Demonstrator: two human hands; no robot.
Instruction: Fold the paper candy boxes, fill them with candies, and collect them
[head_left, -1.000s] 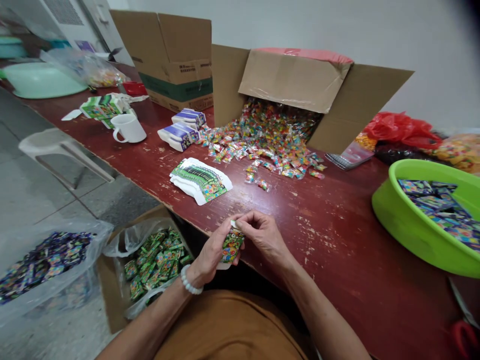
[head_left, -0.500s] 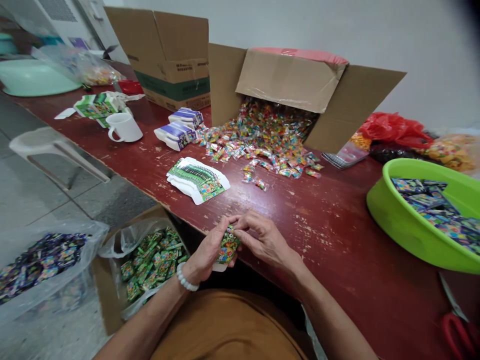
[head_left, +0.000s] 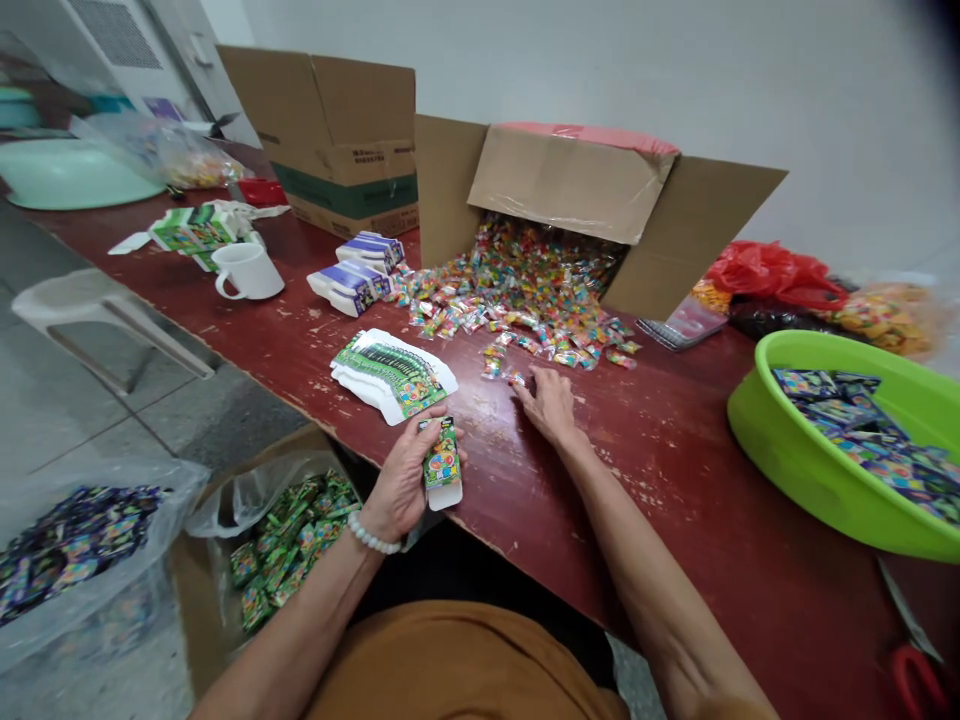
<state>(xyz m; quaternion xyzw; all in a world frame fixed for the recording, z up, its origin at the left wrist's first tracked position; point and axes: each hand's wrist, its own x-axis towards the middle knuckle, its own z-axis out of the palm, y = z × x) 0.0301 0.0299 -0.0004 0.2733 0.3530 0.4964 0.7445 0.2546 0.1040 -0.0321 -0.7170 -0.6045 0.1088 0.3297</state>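
My left hand is wrapped round a small green printed carton, whose white end flap points toward me. The carton is held upright above the table's front edge. On the tabletop, my right hand reaches forward, with thumb and forefinger apart at a single wrapped candy. Beyond it, a heap of wrapped candies spills out of a cardboard box lying on its side. Left of the candies, a fanned stack of flat green cartons lies on the table.
A lime green basin with dark packets is at right, near red-handled scissors. A white mug and purple cartons stand left of the candies. Below the table edge are a lined box of green packets and a bag of purple packets.
My right hand has left the carton and moved forward to the loose candy. My left hand has kept the carton and raised it slightly, now more fully in sight.
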